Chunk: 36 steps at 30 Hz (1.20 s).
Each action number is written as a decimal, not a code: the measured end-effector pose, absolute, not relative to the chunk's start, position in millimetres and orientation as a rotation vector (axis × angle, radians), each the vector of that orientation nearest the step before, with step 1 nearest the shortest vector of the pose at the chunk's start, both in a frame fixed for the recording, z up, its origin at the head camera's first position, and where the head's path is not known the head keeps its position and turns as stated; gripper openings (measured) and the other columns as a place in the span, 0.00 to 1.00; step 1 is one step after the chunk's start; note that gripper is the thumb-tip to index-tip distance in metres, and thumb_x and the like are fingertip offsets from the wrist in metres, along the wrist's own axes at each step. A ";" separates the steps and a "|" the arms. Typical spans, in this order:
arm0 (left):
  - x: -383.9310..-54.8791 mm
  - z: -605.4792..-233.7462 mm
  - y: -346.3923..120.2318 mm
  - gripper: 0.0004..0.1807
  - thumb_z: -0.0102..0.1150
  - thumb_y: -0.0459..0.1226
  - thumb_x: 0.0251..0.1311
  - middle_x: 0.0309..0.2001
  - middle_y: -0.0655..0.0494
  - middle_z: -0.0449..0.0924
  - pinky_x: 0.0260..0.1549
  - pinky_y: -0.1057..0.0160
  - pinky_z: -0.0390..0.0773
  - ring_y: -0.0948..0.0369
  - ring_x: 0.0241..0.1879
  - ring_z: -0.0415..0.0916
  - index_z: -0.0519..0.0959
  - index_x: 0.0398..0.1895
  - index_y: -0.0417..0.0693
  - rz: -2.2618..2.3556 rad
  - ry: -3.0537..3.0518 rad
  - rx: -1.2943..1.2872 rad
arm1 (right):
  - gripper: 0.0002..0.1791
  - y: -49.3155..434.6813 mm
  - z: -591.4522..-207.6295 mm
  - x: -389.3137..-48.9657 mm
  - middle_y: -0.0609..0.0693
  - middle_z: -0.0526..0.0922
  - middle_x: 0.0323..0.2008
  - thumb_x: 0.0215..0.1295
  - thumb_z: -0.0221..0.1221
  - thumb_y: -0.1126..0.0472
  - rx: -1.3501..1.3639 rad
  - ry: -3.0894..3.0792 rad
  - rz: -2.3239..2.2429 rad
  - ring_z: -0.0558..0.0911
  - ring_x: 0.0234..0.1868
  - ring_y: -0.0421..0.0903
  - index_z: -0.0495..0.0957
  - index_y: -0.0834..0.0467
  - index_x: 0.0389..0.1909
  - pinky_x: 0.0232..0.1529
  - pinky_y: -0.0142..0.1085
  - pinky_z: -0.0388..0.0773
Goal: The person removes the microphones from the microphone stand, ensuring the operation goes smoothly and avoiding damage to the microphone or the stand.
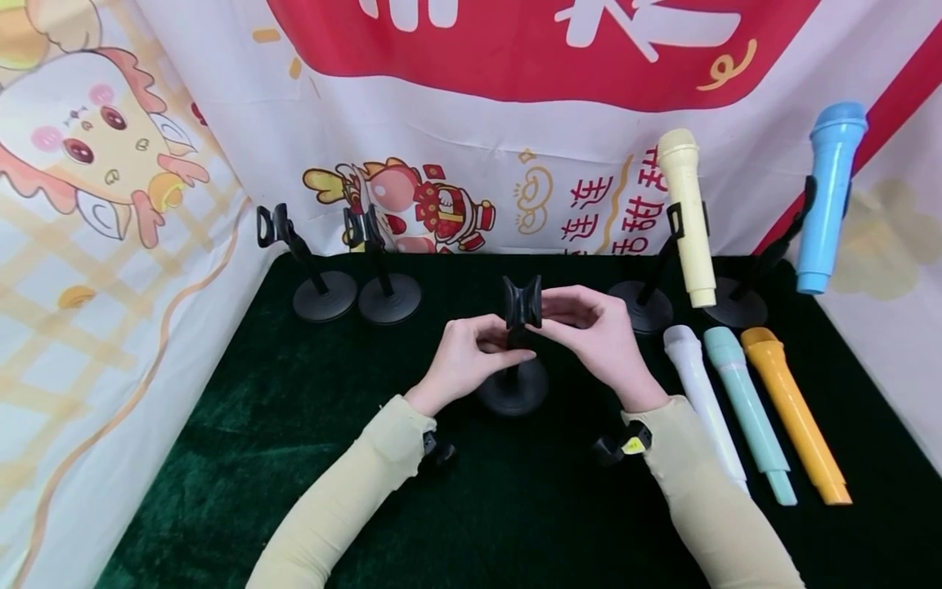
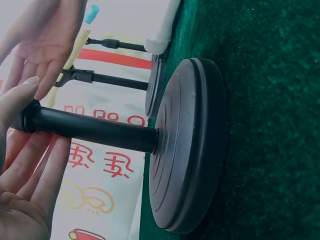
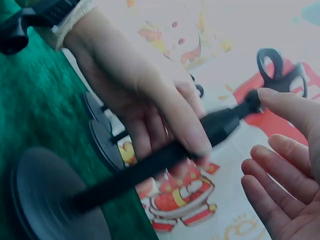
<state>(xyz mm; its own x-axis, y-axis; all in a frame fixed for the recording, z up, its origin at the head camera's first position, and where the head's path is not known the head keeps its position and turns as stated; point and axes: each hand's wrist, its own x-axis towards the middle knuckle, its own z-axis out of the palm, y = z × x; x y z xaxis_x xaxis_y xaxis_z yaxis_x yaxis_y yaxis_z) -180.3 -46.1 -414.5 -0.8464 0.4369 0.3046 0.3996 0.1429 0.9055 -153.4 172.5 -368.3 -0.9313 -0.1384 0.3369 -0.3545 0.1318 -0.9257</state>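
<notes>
A black microphone stand (image 1: 524, 303), with a two-pronged clip on top, stands upright on its round base (image 2: 187, 145). My left hand (image 1: 471, 356) holds its pole just below the clip, thumb in front and fingers behind; the right wrist view shows the left hand (image 3: 145, 95) wrapped about the pole (image 3: 145, 167). The right hand (image 1: 592, 331) is at the clip's right side. Its thumb touches the joint under the clip (image 3: 280, 75), while the other fingers stay extended, apart from the pole. In the left wrist view the right hand (image 2: 47, 47) lies beyond the stand.
Two stands (image 1: 324, 294) (image 1: 390, 296) with bare clips stand at the back left. At the back right, two stands hold a cream microphone (image 1: 689, 221) and a blue microphone (image 1: 832, 200). White (image 1: 702, 401), mint (image 1: 749, 413) and orange (image 1: 796, 413) microphones lie on the green cloth at right.
</notes>
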 end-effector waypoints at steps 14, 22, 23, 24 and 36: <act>-177.8 -417.9 -45.2 0.10 0.74 0.42 0.60 0.40 0.59 0.87 0.36 0.62 0.86 0.64 0.35 0.86 0.87 0.43 0.52 1.910 2.417 0.909 | 0.27 224.9 -393.5 -160.3 0.53 0.84 0.56 0.62 0.73 0.53 0.118 -2.276 1.806 0.82 0.57 0.48 0.81 0.58 0.60 0.55 0.31 0.79; -178.5 -409.2 -63.9 0.15 0.73 0.46 0.61 0.42 0.63 0.88 0.39 0.60 0.86 0.63 0.39 0.86 0.86 0.46 0.48 1.989 2.487 0.844 | 0.30 248.3 -403.5 -162.3 0.53 0.82 0.59 0.61 0.73 0.50 -0.035 -2.263 1.840 0.80 0.60 0.49 0.80 0.55 0.62 0.55 0.28 0.77; -179.0 -408.3 -68.1 0.16 0.73 0.47 0.61 0.42 0.63 0.88 0.40 0.60 0.86 0.63 0.39 0.86 0.86 0.47 0.49 1.995 2.498 0.832 | 0.31 251.0 -404.1 -162.6 0.53 0.81 0.60 0.61 0.73 0.49 -0.054 -2.267 1.833 0.80 0.60 0.48 0.79 0.55 0.63 0.55 0.28 0.77; -179.1 -407.0 -72.8 0.16 0.72 0.47 0.62 0.43 0.61 0.88 0.40 0.60 0.86 0.62 0.40 0.86 0.86 0.48 0.49 2.004 2.500 0.822 | 0.32 253.5 -404.5 -163.0 0.53 0.81 0.60 0.61 0.73 0.48 -0.074 -2.269 1.829 0.80 0.61 0.48 0.79 0.55 0.63 0.55 0.28 0.77; -180.2 -413.3 -150.3 0.15 0.72 0.49 0.61 0.43 0.64 0.87 0.43 0.63 0.85 0.62 0.43 0.85 0.87 0.49 0.58 2.013 2.731 0.466 | 0.39 271.8 -412.9 -168.8 0.55 0.75 0.67 0.59 0.74 0.48 -0.332 -2.215 1.849 0.74 0.67 0.52 0.73 0.55 0.69 0.62 0.33 0.73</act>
<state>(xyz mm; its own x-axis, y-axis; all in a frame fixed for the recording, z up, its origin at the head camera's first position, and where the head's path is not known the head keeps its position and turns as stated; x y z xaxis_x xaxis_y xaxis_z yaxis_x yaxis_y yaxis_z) -180.2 -150.3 -413.3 -0.9240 0.0484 0.3792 0.3766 0.2861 0.8811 -168.8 271.8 -412.9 -0.9461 0.3218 0.0358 0.0222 0.1748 -0.9843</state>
